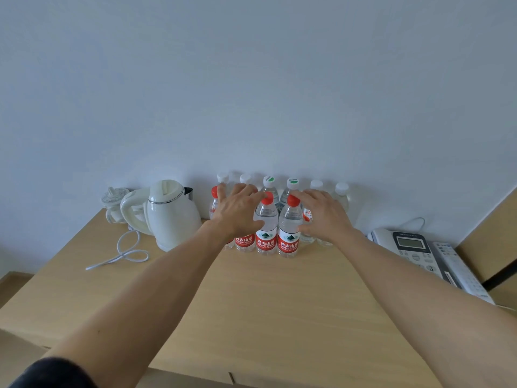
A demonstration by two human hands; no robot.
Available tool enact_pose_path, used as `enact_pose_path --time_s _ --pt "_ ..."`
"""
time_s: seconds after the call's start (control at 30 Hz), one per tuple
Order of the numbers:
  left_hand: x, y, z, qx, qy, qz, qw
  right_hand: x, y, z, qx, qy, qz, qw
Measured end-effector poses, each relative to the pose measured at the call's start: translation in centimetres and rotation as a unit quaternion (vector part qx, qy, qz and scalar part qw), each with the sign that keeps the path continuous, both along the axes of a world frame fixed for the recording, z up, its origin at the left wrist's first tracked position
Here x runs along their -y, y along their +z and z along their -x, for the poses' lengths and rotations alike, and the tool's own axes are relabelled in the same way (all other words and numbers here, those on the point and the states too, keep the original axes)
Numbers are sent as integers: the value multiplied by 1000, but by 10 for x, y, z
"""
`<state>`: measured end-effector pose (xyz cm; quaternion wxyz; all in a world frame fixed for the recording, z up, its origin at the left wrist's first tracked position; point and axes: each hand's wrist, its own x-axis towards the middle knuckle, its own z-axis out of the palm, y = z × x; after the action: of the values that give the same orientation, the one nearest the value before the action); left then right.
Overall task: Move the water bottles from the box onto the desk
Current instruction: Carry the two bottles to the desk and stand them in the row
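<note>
On the wooden desk (251, 303) stands a cluster of water bottles against the wall at twelve o'clock, all upright. Four red-capped bottles show in the front row: two in plain view, one (266, 228) just beside the other (289, 228), and two more partly hidden behind the left hand (237, 212). Behind them stand seven white-capped bottles (342, 196), two of those caps bearing green marks; a further bottle with a red-printed label sits mostly hidden behind the right hand (324, 217).

The left hand lies with fingers spread and straight against the bottles at eleven o'clock, thumb touching the nearer red-capped one. The right hand, fingers relaxed, rests at one o'clock, thumb touching the other red-capped bottle. Neither hand is curled round anything.

One white electric kettle (170, 217) stands at ten o'clock, its cord (126, 253) looped on the desk. One telephone (411, 247) sits at three o'clock.
</note>
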<state>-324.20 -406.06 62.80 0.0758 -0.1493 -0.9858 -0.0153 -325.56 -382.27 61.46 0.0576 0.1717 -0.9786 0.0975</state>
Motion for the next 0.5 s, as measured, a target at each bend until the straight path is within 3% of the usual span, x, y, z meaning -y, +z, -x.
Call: enact_pose_path --time_s 0.5 --pt "-6 6 -3 18 36 20 999 -6 14 -4 16 5 -28 999"
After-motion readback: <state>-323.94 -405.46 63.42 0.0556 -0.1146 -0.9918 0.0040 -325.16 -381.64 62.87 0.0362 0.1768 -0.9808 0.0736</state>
